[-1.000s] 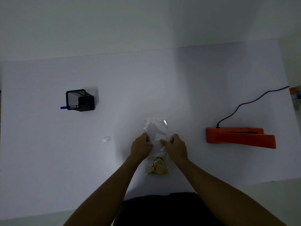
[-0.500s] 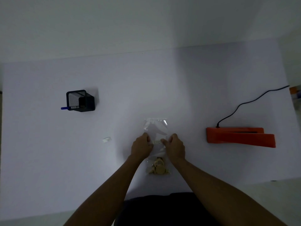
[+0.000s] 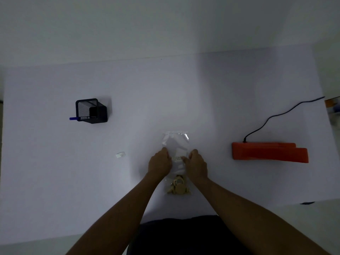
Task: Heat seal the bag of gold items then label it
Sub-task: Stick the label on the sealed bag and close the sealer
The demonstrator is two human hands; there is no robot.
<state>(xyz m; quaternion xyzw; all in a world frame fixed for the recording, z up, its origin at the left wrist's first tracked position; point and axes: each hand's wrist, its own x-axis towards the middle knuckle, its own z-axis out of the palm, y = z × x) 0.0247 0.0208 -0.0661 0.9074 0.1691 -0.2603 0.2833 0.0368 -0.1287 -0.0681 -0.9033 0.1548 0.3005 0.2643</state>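
**At the worktop's near middle: both grips on the bag**

On the near middle of the white worktop (image 3: 184,89) the clear bag (image 3: 175,142) lies flat, its long axis running away from the person. The gold items (image 3: 178,187) are bunched in its near end, between the two forearms. The far end is flat and see-through.

The left grip (image 3: 160,165), a bare hand, has its fingers curled onto the bag's left edge at about mid-length and holds it there. The right grip (image 3: 196,166) mirrors it on the right edge, with curled fingers whose tips meet the right end of a small white label (image 3: 177,158). The label lies across the bag between the two grips. The light is dim, and whether the fingertips pinch the label or press it flat cannot be told. The knuckles hide the bag's edges under them.

To the right, well apart from the bag, an orange sealer (image 3: 269,152) lies flat. Its black cord (image 3: 276,115) runs off toward the far right edge, where something orange and blurred shows. To the left, near the left grip, lies a small white scrap (image 3: 120,154). Farther left and back stands a black mesh holder (image 3: 91,110) with a blue pen (image 3: 73,118) sticking out of its left side. None of these touches the bag or lies between it and the sealer.
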